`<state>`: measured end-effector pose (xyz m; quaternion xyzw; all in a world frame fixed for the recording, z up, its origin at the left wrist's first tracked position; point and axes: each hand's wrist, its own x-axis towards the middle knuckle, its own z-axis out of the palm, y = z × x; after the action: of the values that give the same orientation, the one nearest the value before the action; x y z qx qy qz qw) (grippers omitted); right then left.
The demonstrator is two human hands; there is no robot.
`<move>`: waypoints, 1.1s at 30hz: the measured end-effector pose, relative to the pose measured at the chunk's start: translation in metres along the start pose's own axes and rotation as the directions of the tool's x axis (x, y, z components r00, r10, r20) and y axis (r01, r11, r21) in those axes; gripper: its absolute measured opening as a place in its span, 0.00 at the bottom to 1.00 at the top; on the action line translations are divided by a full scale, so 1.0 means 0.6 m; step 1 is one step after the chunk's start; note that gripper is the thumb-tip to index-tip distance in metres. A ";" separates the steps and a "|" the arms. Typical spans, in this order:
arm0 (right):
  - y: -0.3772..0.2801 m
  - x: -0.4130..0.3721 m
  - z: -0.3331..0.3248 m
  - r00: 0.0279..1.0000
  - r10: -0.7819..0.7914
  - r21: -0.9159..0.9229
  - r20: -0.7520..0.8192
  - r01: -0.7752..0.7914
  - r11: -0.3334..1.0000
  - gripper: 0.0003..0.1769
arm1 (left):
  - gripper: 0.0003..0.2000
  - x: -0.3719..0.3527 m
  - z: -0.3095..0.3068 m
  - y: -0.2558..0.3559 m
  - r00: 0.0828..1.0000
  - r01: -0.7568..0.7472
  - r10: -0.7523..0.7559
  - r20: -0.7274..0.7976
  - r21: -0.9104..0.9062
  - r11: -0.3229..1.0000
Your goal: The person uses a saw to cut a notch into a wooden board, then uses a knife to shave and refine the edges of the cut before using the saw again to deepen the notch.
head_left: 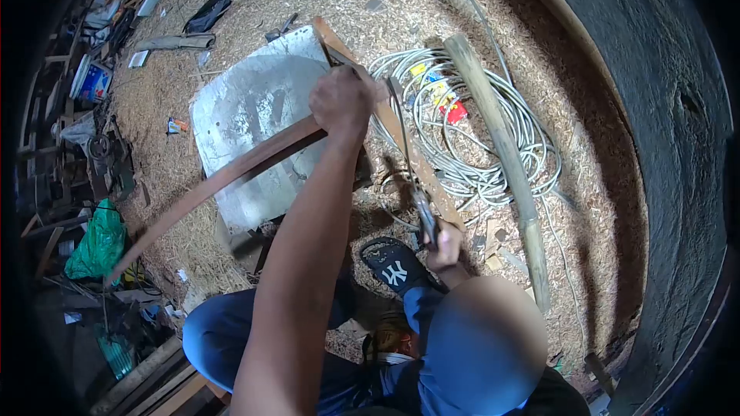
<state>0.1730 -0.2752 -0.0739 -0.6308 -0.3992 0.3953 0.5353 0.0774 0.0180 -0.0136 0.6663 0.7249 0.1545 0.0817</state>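
Note:
My left hand (341,100) is closed around a long wooden strip (254,156), near its right end. The strip slants down to the left across a worn whitish board (231,127) and past its edge. In my right hand (445,248) is the handle of a handsaw (422,208), its narrow blade seen nearly edge-on. The blade points up toward the strip's end, just right of my left hand. Beneath the strip's end lies a second wooden plank (439,196), running from upper left to lower right.
A coil of grey cable (470,177) lies on the shavings-covered floor, with a wooden pole (497,123) across it. My sandalled foot (391,266) is close to the saw handle. Scrap, including a green plastic bag (98,239), lines the left side. A dark curved wall (655,92) bounds the right.

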 end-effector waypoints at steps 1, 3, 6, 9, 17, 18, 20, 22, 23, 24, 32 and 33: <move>0.007 0.010 0.013 0.998 -0.059 0.034 0.012 0.059 0.998 0.43 | 0.16 0.004 0.002 -0.006 1.000 -0.008 0.008 -0.028 0.001 1.000; 0.009 0.029 -0.024 1.000 0.027 0.213 0.000 -0.026 0.977 0.43 | 0.17 0.014 -0.006 -0.007 0.999 0.019 -0.019 -0.048 -0.011 1.000; -0.020 0.066 -0.074 0.999 0.000 0.342 0.034 -0.012 0.940 0.43 | 0.16 0.018 -0.008 -0.005 0.999 0.022 -0.023 -0.046 -0.012 1.000; -0.033 0.052 -0.068 0.997 -0.045 0.224 0.070 0.028 0.974 0.34 | 0.16 0.009 -0.010 0.002 1.000 0.002 -0.003 -0.029 -0.034 0.999; -0.023 0.029 -0.047 0.998 0.033 0.388 0.047 -0.049 0.920 0.26 | 0.14 0.006 -0.009 -0.002 0.991 -0.124 0.121 -0.056 -0.069 0.990; -0.023 0.027 -0.045 0.999 0.030 0.389 0.044 -0.045 0.920 0.26 | 0.12 0.003 -0.008 -0.006 0.982 -0.179 0.170 -0.077 -0.121 0.976; -0.023 0.020 -0.042 0.998 0.065 0.371 0.018 -0.067 0.926 0.26 | 0.10 -0.005 -0.008 -0.020 0.955 -0.294 0.282 -0.093 -0.168 0.941; -0.038 0.021 -0.043 0.997 0.078 0.370 0.010 -0.076 0.926 0.26 | 0.08 -0.011 -0.013 -0.032 0.919 -0.394 0.377 -0.117 -0.211 0.895; -0.040 0.019 -0.043 0.997 0.079 0.377 0.004 -0.075 0.923 0.26 | 0.08 -0.012 -0.015 -0.035 0.890 -0.456 0.446 -0.096 -0.231 0.860; -0.042 0.019 -0.044 0.997 0.079 0.384 -0.004 -0.071 0.921 0.26 | 0.09 -0.012 -0.017 -0.037 0.854 -0.516 0.514 -0.080 -0.253 0.818; -0.065 -0.001 -0.040 0.994 0.106 0.339 -0.038 -0.087 0.937 0.28 | 0.19 0.011 -0.035 -0.095 0.522 -0.834 0.850 -0.069 -0.248 0.492; -0.070 -0.003 -0.039 0.994 0.094 0.296 -0.048 -0.076 0.952 0.29 | 0.18 0.007 -0.037 -0.096 0.455 -0.888 0.879 -0.145 -0.143 0.436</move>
<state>0.1905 -0.2806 -0.0294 -0.5727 -0.2919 0.4533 0.6175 0.0158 0.0159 -0.0115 0.9305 0.2532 0.2619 0.0371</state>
